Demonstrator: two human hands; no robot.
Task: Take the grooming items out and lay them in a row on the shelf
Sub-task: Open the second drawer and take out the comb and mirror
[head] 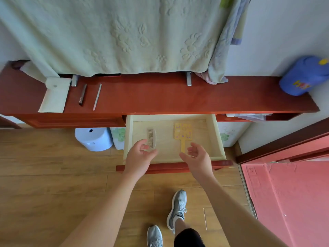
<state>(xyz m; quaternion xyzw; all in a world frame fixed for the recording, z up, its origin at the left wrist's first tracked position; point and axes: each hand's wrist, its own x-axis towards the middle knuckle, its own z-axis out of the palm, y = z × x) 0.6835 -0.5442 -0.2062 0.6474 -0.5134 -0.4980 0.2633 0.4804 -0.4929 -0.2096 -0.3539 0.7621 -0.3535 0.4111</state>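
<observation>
An open pale wooden drawer (218,136) sticks out under the red-brown shelf (160,97). Inside lie a beige comb (151,138) on the left and a yellow patterned brush (183,135) with its handle toward me. My left hand (139,156) hovers over the drawer's front edge just below the comb, fingers relaxed, holding nothing. My right hand (196,157) hovers beside the brush handle, fingers loosely spread and empty. On the shelf's left part lie a dark slim stick (82,94) and a thin grey file (97,96), side by side.
A pale green towel (115,32) hangs over the shelf's back. A white folded cloth (54,96) lies at the shelf's left, a blue container (304,75) at its right end. A light blue stool (93,139) stands on the wooden floor under the shelf. A red door (284,193) is at right.
</observation>
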